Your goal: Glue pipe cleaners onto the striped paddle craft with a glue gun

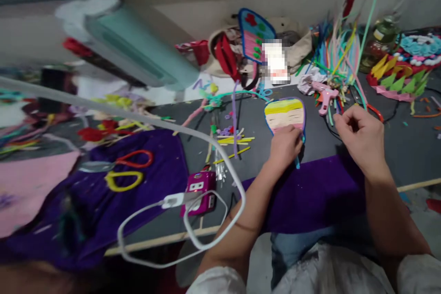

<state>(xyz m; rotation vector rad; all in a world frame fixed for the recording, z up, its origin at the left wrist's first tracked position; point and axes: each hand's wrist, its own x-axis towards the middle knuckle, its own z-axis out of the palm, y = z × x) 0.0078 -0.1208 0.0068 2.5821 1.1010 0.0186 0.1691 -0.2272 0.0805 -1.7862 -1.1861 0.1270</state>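
Observation:
My left hand (286, 147) is closed over the lower end of a striped craft panel (283, 112). The panel is yellow and cream with pink lower down and a blue-purple edge, and looks made of fuzzy strips. A light blue strip (297, 161) sticks out below my fingers. To the right, my right hand (364, 137) is raised with thumb and forefinger pinched; anything between them is too small to make out. Just beyond it lies a pink glue gun (324, 95). Scissors with red handles (375, 112) are partly hidden behind that hand.
A white cable loops across the left from a magenta power strip (203, 190). Scissors with red and yellow handles (124, 179) lie on purple cloth (165, 161). Pipe cleaners (341, 48), a glass jar (381, 39) and a similar panel (257, 32) stand at the back.

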